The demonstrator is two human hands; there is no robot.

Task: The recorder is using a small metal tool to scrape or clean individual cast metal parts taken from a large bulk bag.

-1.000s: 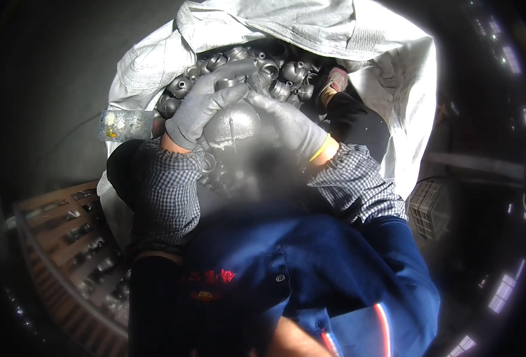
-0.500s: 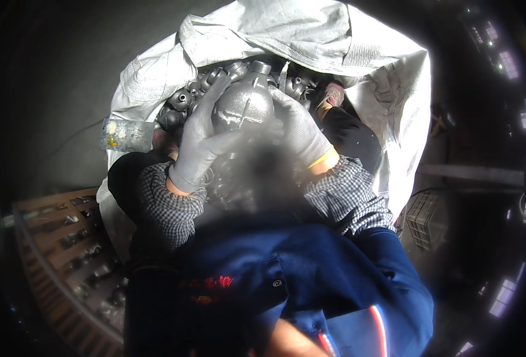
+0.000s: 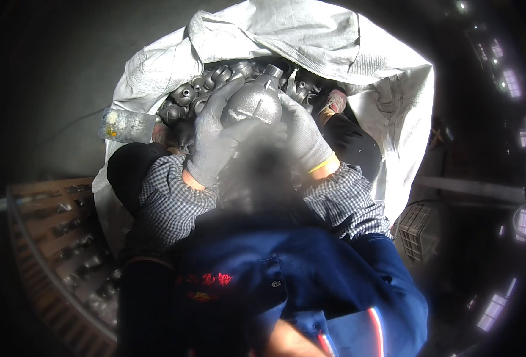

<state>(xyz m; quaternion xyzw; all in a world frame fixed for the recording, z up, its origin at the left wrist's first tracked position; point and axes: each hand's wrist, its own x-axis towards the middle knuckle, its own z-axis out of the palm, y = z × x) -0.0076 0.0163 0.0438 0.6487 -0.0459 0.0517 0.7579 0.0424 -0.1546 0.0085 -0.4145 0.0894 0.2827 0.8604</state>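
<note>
Metal casting [image 3: 256, 102] at 12 o'clock, threaded neck toward 1, over loose castings [image 3: 220, 74]. My gloved left hand [image 3: 214, 131] and right hand [image 3: 301, 132] grasp it from either side; lower fingers too blurred to place. Risk: round body could roll free if one palm eases off; a drop onto those parts might ding the thread. Surface: white woven sack [image 3: 301, 30], rim bunched around the pile. Room: dim floor [image 3: 55, 89], slatted brown rack [image 3: 49, 225] at 8, crate [image 3: 416, 229] at 4, grimy block [image 3: 127, 125] at 10.

Dim grey floor [image 3: 66, 77] (bright windows [image 3: 492, 313] rightward)
</note>
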